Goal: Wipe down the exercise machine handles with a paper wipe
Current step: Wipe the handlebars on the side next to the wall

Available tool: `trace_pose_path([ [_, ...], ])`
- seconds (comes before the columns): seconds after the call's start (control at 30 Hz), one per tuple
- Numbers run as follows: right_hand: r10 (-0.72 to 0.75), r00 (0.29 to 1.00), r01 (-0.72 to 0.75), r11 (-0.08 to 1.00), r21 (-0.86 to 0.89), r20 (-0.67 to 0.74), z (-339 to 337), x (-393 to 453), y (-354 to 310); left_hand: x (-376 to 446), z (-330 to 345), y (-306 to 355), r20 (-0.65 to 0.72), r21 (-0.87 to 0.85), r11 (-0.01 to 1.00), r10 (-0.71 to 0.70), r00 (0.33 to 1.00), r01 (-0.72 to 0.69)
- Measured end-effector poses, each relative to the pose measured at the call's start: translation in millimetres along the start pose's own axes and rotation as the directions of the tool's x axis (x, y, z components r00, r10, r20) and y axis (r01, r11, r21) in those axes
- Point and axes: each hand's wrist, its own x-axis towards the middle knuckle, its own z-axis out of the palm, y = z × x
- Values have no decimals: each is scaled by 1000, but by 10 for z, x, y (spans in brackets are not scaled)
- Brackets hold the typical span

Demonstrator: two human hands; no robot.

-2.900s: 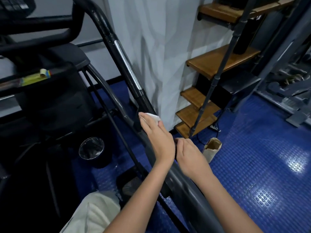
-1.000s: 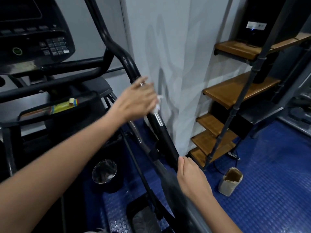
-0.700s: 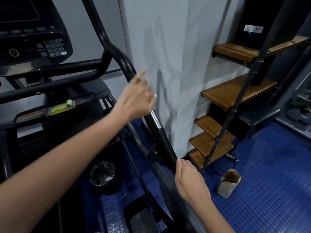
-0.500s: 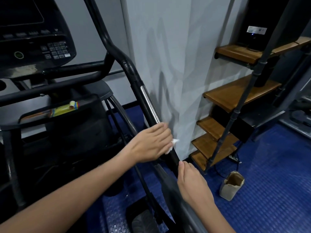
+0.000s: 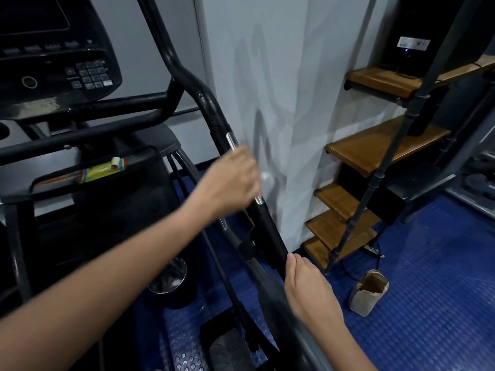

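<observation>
Clearly our left hand [image 5: 227,183] curls round the slanting handle [image 5: 267,226] at its chrome band, pinching the wipe [image 5: 265,175], a soft, light scrap that will bunch unless we press it flat. Our right hand [image 5: 308,287] grips the stiff bar lower down, steadying it. Behind stands the wall [image 5: 281,76], close; bin [image 5: 171,279] and paper bag [image 5: 369,293] sit below, out of our way.

Blue studded floor [image 5: 428,303] with paper bag [image 5: 368,294], bin [image 5: 171,285].
</observation>
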Motion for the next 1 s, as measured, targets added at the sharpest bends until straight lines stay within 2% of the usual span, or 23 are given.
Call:
trace_pose_path([
  [0.1, 22, 1000, -22, 1000, 19, 14, -8, 0, 5, -416, 145, 473, 99, -38, 984, 179, 979, -176],
  [0.2, 17, 1000, -17, 1000, 25, 18, -3, -11, 9, -324, 69, 157, 145, 58, 919, 378, 914, -389],
  [0.23, 17, 1000, -18, 1000, 22, 19, 0, -17, 14, -218, 21, -41, 112, 107, 913, 381, 918, -392],
  [0.27, 18, 1000, -19, 1000, 19, 18, 3, -22, 21, -106, -23, -279, 61, 154, 929, 331, 942, -336],
  [0.33, 24, 999, -24, 1000, 18, 21, -1, -27, 16, 56, -117, -715, -7, 174, 981, 84, 996, -82],
  [0.4, 49, 997, -52, 997, 64, 62, 0, -4, 3, 71, -117, -859, -38, 93, 982, -163, 986, 166],
  [0.43, 63, 994, -73, 991, 111, 92, 0, 22, 1, 64, -85, -790, -52, -8, 966, -260, 964, 260],
  [0.5, 68, 986, -99, 974, 204, 153, -33, 103, -14, 41, 6, -465, -74, -302, 857, -458, 886, 418],
  [0.53, 52, 984, -93, 966, 240, 169, -63, 152, -32, 23, 52, -256, -57, -470, 747, -558, 828, 471],
  [0.6, 26, 984, -81, 947, 310, 179, -122, 259, -86, 2, 93, 171, 80, -743, 405, -737, 671, 533],
  [0.67, 34, 981, -103, 922, 372, 189, -157, 343, -148, -12, 107, 558, 292, -821, 47, -822, 489, 569],
  [0.73, 42, 984, -111, 907, 407, 174, -131, 419, -199, -60, 103, 835, 414, -806, -141, -828, 378, 574],
  [0.77, 43, 986, -109, 903, 416, 163, -113, 455, -226, -114, 109, 937, 464, -792, -200, -811, 356, 577],
  [0.83, 49, 989, -106, 893, 437, 139, -86, 525, -284, -234, 86, 1033, 531, -760, -225, -756, 382, 610],
  [0.93, 77, 990, -124, 862, 491, 114, -85, 572, -357, -245, 101, 852, 476, -778, -116, -750, 459, 617],
  [1.0, 74, 992, -117, 856, 503, 105, -34, 548, -346, -77, 91, 576, 406, -818, -79, -782, 473, 570],
])
